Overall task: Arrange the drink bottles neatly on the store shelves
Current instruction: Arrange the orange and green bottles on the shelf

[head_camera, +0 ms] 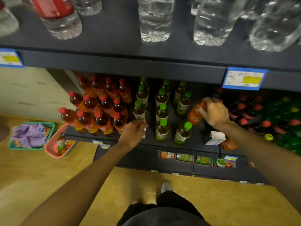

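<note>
Right hand (215, 114) grips the orange plastic bottle (194, 115) by its neck, mid-placement; left hand (134, 132) pinches a green-capped tea bottle (139, 110) at the dark shelf's (195, 144) front edge. Next: stand orange upright.

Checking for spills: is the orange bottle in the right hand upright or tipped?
Tipped: the orange bottle leans right, its neck gripped by the right hand.
</note>
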`<act>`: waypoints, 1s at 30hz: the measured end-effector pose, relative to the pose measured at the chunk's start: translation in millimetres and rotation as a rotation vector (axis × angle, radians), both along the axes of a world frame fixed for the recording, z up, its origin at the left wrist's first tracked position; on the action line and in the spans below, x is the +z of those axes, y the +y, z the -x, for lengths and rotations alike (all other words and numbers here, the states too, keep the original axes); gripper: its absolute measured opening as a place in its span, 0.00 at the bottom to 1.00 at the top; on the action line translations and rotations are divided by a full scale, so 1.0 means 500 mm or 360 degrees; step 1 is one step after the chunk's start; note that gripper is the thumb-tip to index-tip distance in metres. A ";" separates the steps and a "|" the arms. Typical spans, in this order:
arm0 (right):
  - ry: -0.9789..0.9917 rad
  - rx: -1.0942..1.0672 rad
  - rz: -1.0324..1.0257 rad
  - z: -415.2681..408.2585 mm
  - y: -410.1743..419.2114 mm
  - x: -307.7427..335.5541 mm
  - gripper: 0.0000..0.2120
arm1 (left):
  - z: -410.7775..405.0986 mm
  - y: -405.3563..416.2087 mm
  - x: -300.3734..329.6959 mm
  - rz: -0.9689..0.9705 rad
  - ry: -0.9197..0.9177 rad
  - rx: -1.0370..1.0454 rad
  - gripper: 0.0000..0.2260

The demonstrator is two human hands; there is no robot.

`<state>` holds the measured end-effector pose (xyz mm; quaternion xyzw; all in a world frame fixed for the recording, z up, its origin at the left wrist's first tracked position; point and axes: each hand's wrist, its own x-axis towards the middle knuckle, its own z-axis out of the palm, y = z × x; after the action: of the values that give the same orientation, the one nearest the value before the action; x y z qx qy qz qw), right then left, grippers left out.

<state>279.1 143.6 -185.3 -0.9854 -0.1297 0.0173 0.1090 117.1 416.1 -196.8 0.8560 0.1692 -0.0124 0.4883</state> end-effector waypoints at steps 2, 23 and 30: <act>-0.0107 -0.0100 -0.0057 0.022 -0.005 0.038 0.20 | 0.001 0.006 0.025 -0.0012 -0.0041 -0.0071 0.10; -0.0294 -0.0795 -0.0746 0.395 -0.049 0.129 0.17 | 0.117 -0.089 0.045 0.0269 -0.0256 -0.0537 0.13; -0.0363 -0.0961 -0.0693 0.472 -0.212 0.113 0.21 | 0.114 -0.261 0.038 0.0318 -0.0168 -0.0809 0.13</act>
<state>43.2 37.5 -129.0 -0.9286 0.1543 -0.1533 0.3007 59.9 285.9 -178.0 0.8181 -0.0787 -0.1064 0.5597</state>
